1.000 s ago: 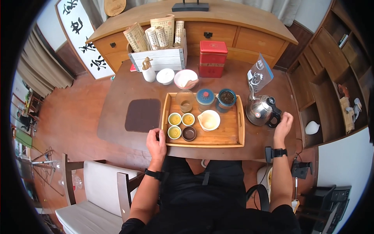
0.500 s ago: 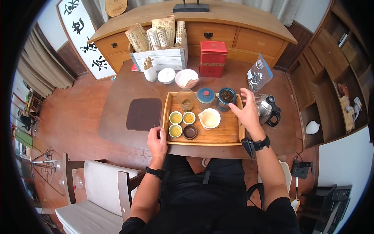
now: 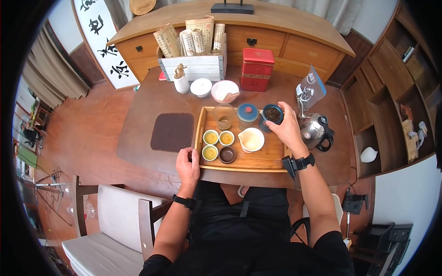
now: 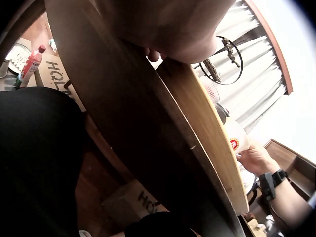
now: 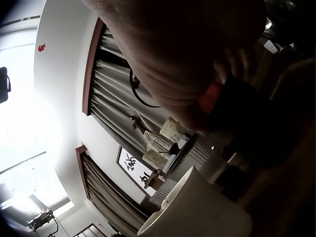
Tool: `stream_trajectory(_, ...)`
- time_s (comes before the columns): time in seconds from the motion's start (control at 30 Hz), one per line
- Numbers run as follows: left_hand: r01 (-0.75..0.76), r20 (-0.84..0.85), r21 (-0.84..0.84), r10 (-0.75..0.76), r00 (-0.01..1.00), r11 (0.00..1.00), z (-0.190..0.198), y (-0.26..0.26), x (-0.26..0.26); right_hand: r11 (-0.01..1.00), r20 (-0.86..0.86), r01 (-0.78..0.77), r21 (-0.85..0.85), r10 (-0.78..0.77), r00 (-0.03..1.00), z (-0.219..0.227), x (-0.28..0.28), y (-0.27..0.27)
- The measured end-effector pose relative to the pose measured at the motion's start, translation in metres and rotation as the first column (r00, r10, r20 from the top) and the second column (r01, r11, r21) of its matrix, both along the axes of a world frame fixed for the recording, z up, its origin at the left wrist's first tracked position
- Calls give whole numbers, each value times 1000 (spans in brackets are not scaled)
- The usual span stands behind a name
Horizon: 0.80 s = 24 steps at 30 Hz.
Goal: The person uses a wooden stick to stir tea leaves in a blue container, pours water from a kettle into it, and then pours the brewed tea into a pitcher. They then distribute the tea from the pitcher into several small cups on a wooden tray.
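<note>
My right hand (image 3: 289,129) grips a blue-rimmed tea infuser cup (image 3: 272,115) filled with dark leaves, at the tray's back right; thumb and fingers lie on either side of its rim. Beside the front left corner of the wooden tray (image 3: 248,169) rests my left hand (image 3: 187,165), fingers loosely curled at the edge and holding nothing visible. Nearest the right hand stands a white pitcher (image 3: 252,139), which looms large in the right wrist view. Three cups of yellow tea (image 3: 211,137) and a dark brown cup (image 3: 227,155) sit at the tray's left.
On the tray's back are a clear glass (image 3: 224,120) and a blue-lidded jar (image 3: 248,115). A steel kettle (image 3: 313,131) and a clear pouch (image 3: 311,89) stand to the right. Behind are a red tin (image 3: 257,69) and white bowls (image 3: 201,87). A dark mat (image 3: 172,132) lies left.
My right hand has left the kettle's handle, moved left over the tray and taken hold of the infuser cup. The left hand has stayed at the tray's corner.
</note>
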<state>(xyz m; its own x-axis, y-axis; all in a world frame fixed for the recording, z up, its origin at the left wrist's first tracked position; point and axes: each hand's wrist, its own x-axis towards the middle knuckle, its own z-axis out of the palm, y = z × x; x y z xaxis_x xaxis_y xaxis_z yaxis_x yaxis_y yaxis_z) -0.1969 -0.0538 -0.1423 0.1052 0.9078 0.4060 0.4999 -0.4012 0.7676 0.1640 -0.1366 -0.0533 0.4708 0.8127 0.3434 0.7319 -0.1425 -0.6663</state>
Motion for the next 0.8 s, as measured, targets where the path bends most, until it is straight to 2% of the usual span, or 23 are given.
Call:
stream_trajectory(0.27,-2,1,30,2,1000,1000,0,0,0,1000,-13,7,-12,-7,1000,1,0,1)
stream_trajectory(0.33,2,-4,-33,-2,1000,999,3,-1,0,1000,-18,7,-13,-7,1000,2,0,1)
stream_trajectory(0.47,3,-8,-36,-3,1000,999,4,-1,0,1000,-33,4,-14,-5,999,4,-1,0)
stream_trajectory(0.53,0,-1,50,0,1000,999,0,1,1,1000,-26,3,-12,-3,1000,4,0,0)
stream_trajectory(0.8,-1,2,30,1,1000,1000,1,0,1,1000,-7,0,-4,0,1000,3,-1,1)
